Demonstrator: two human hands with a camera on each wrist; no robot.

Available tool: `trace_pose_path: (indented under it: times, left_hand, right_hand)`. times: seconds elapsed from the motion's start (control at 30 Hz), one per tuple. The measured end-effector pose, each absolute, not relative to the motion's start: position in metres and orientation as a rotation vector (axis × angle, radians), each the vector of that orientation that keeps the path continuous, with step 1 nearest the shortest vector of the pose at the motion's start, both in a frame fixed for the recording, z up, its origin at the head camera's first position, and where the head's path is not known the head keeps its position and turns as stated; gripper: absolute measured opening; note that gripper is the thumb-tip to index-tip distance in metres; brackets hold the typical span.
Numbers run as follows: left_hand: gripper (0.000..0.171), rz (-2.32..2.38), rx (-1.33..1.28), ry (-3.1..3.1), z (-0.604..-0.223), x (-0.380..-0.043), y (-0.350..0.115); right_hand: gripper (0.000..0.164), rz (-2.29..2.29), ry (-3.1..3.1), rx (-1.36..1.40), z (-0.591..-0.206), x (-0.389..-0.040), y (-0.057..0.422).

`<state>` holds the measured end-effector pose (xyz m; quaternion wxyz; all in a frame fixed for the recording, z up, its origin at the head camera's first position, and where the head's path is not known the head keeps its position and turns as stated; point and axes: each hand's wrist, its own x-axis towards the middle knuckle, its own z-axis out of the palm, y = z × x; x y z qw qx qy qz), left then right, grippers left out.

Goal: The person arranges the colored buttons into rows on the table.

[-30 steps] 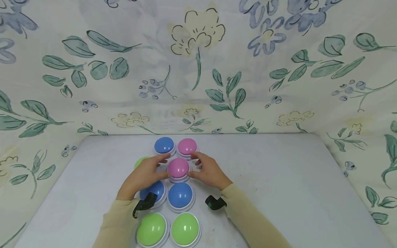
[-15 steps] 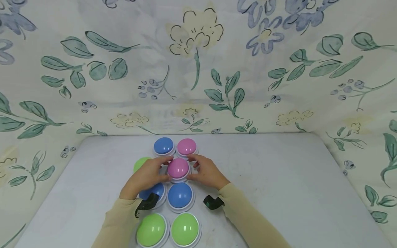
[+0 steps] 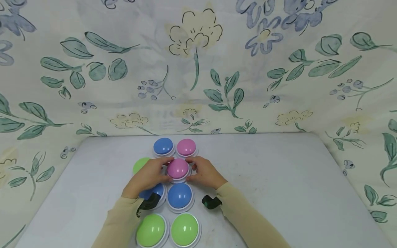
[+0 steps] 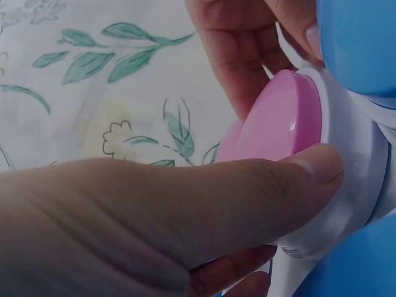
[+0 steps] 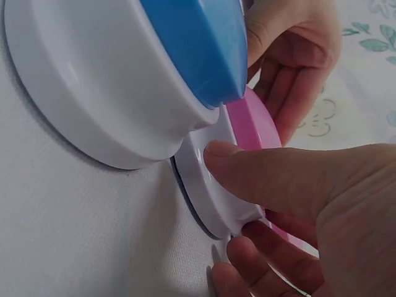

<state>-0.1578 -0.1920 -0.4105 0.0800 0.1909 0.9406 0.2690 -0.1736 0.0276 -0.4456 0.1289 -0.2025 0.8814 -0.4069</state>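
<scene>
A round pink push button [image 3: 178, 168] with a white base sits on the table between both hands. My left hand [image 3: 149, 175] holds it from the left; in the left wrist view the left thumb [image 4: 315, 164] lies along the white base. From the right, my right hand [image 3: 207, 174] grips the same button, its thumb [image 5: 226, 154] on the base in the right wrist view and its other fingers round the far side. Just in front stands a blue button [image 3: 180, 195]. Another blue button [image 3: 159, 191] and a green button [image 3: 141, 164] are partly hidden by the left hand.
At the back stand a blue button [image 3: 163, 146] and a second pink button [image 3: 186, 147]. Two green buttons [image 3: 151, 230] are nearest the front. Flower-patterned cloth [image 3: 186, 75] rises behind and beside the white table [image 3: 273, 179].
Both hands have closed in on the pink button: the fingertips, farther apart around it before, are now at its sides. The buttons have not visibly moved.
</scene>
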Motion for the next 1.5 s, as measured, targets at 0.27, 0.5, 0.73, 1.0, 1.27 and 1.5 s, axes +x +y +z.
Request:
trace_pose_path:
  times: [0.27, 0.5, 0.73, 1.0, 1.27, 1.5]
  left_hand:
    - [0.063, 0.791, 0.601, 2.823, -0.412, -0.160, -0.191]
    - [0.065, 0.771, 0.644, 2.837, -0.413, -0.161, -0.191]
    - [0.065, 0.774, 0.653, 2.847, -0.413, -0.160, -0.190]
    - [0.064, 0.817, 0.604, 2.845, -0.409, -0.159, -0.190]
    - [0.064, 0.863, 0.593, 2.867, -0.403, -0.153, -0.188]
    - [0.061, 0.883, 0.605, 2.886, -0.400, -0.147, -0.184]
  right_hand:
    - [0.064, -1.142, 2.596, -0.573, -0.447, -0.176, 0.024]
    - [0.065, -1.135, 2.603, -0.574, -0.449, -0.177, 0.022]
    - [0.065, -1.180, 2.599, -0.578, -0.450, -0.176, 0.023]
    - [0.065, -1.205, 2.609, -0.602, -0.449, -0.175, 0.024]
    - [0.066, -1.232, 2.624, -0.636, -0.445, -0.172, 0.027]
    - [0.068, -1.279, 2.640, -0.668, -0.440, -0.166, 0.034]
